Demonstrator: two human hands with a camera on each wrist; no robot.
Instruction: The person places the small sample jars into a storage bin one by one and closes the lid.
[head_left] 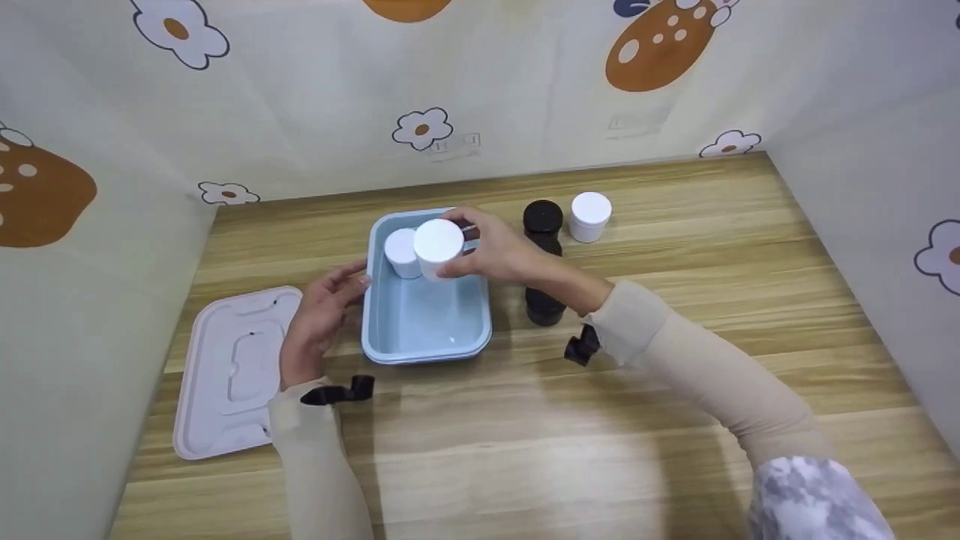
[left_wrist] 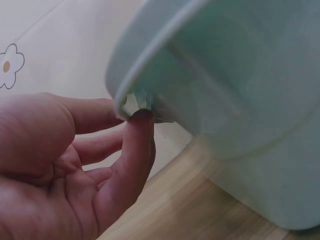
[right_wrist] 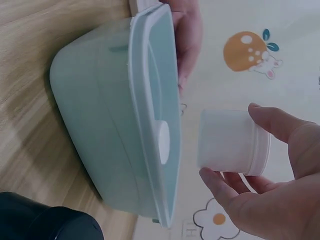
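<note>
My right hand [head_left: 495, 247] grips a white lidded jar [head_left: 439, 244], thumb on one side and fingers on the other. In the right wrist view this jar [right_wrist: 232, 142] is up above the bin's rim. Below is the light blue plastic bin [head_left: 427, 319], in which another white jar [head_left: 403, 251] stands near the far left corner. At the bin's left side, my left hand [head_left: 319, 315] holds the rim; in the left wrist view its fingertips [left_wrist: 140, 120] are right at the rim's edge.
Several black lidded jars [head_left: 543, 217] form a row right of the bin, partly hidden by my right forearm. One white jar [head_left: 590, 217] stands beside them at the back. A pale flat lid [head_left: 206, 375] lies left, partly under my left arm. Patterned curtain walls [head_left: 525, 97] enclose the table.
</note>
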